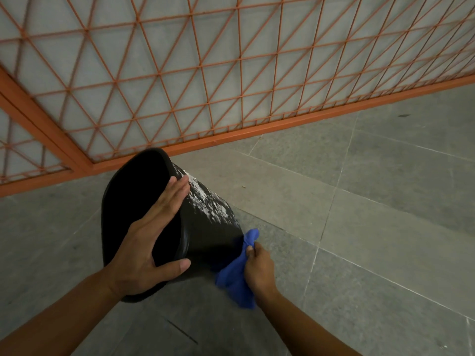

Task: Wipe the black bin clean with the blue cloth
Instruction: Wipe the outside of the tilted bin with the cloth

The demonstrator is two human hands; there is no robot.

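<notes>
2 hands: my left hand (144, 242), fingers (177, 188) straight, braces the stiff, light-looking black bin (205, 227) at its rim; my right hand (259, 268) bunches the soft blue cloth (234, 276).

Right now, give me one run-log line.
left hand steadies tilted black bin at rim | right hand grips blue cloth at base | white residue remains

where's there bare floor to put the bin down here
Bare grey floor lies to the right, between the black bin and the orange fence. A smaller patch lies left of the bin, below the fence rail. The middle is crowded: the left hand holds the bin's rim, and the right hand grips the blue cloth against its side.
</notes>
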